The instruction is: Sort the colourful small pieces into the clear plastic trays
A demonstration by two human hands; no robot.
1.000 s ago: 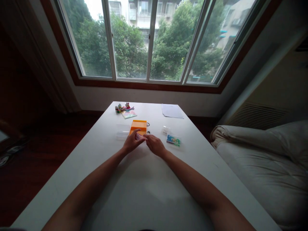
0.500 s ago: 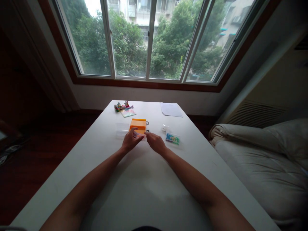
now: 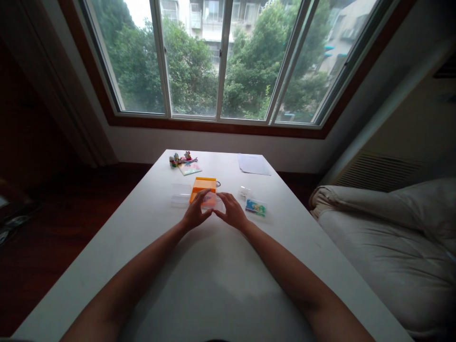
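Between my two hands is a small, see-through, pinkish plastic piece (image 3: 212,202), perhaps a shallow box; its exact kind is too small to tell. My left hand (image 3: 195,213) grips its left side with curved fingers and thumb. On the right side, my right hand (image 3: 232,213) holds it the same way, the two thumbs almost meeting in front. Just behind the hands lies an orange plastic case (image 3: 205,183), opened out, its near part half hidden by the left fingers. A dark ring (image 3: 218,184) sticks out at its right edge.
Left of the case rests a clear plastic box (image 3: 180,190). To the right are a small clear container (image 3: 245,191) and a blue-green patterned box (image 3: 255,207). Farther back are small toy figures (image 3: 174,160), a pastel card (image 3: 190,168) and white papers (image 3: 254,164) on the white table (image 3: 221,275).
My right hand has turned from a pinch at the piece's right corner to a wider grip along its side. The clear piece now shows tilted up more between both hands.
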